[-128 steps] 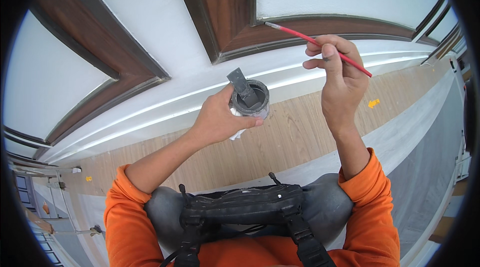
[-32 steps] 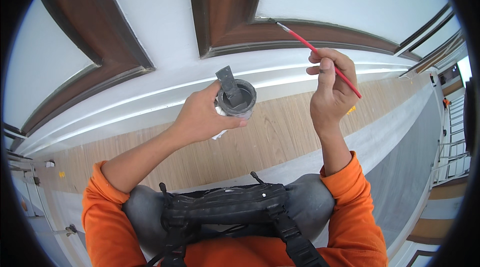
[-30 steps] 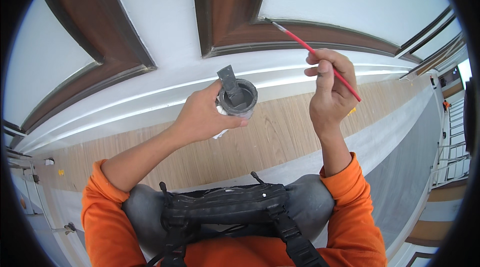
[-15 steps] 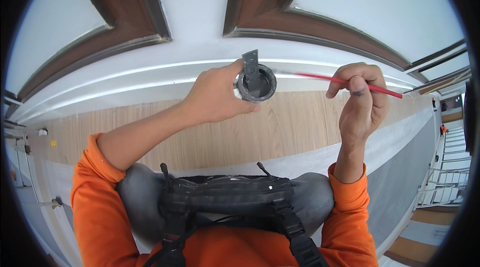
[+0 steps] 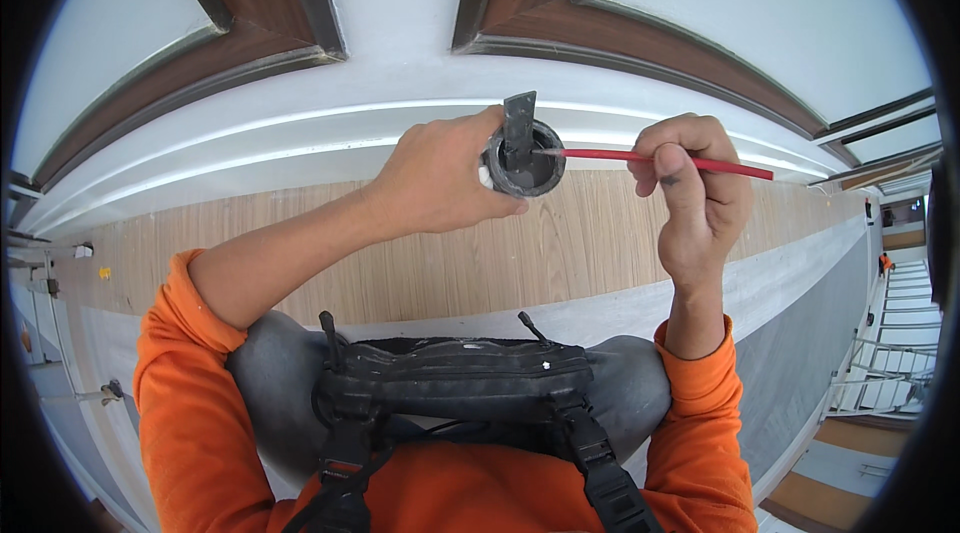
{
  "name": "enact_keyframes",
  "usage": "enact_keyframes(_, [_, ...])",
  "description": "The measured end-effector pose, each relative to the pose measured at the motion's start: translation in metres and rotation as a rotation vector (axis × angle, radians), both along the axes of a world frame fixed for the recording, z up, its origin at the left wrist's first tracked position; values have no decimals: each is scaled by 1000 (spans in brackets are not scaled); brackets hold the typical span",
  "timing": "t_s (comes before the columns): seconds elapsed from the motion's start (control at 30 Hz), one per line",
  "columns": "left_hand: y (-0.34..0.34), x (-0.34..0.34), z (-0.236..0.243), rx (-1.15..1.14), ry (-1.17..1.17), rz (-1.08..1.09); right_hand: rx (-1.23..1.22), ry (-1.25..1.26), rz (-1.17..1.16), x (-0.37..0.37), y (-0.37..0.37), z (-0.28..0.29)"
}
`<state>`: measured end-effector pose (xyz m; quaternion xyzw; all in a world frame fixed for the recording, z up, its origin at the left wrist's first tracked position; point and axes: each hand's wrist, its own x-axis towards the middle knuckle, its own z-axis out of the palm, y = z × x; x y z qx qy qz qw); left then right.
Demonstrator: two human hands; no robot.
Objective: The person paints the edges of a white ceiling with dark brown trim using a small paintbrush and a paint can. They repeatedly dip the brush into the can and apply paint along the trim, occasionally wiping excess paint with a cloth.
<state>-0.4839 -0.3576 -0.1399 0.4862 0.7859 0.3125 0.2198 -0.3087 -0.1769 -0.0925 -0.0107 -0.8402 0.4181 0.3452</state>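
My left hand [image 5: 437,173] is wrapped round a small round paint pot [image 5: 556,180] with dark grey paint inside and smeared on its rim. A flat, paint-coated stick [image 5: 520,118] stands in the pot and juts above the rim. Between thumb and fingers, my right hand [image 5: 697,183] pinches a thin paintbrush [image 5: 600,155] with a red handle. Its tip reaches over the pot's right rim, close to the stick; whether the bristles touch paint I cannot tell. A dark smudge marks the right thumb.
Ahead rises a white wall with a ledge [image 5: 300,128] and brown-framed panels [image 5: 270,3]. Wood-look flooring [image 5: 440,278] runs along its foot. A black strapped bag [image 5: 460,378] lies across my lap. Scaffold-like metal frames [image 5: 895,353] stand far right.
The brush has moved left, bringing its tip from beside the pot to inside its rim. The pot has shifted slightly right.
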Motion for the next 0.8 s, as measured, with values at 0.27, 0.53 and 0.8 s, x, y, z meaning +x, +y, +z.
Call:
enact_keyframes(0.27, [-1,-5,-8,113,-88,85,-511,-20,-109,-4,11,-9])
enact_keyframes(0.53, [3,-8,5,141,-174,152,-1280,-117,61,-12,30,-35])
enact_keyframes(0.8, [10,-13,6,211,-178,163,-1425,100,191,-18,33,-42])
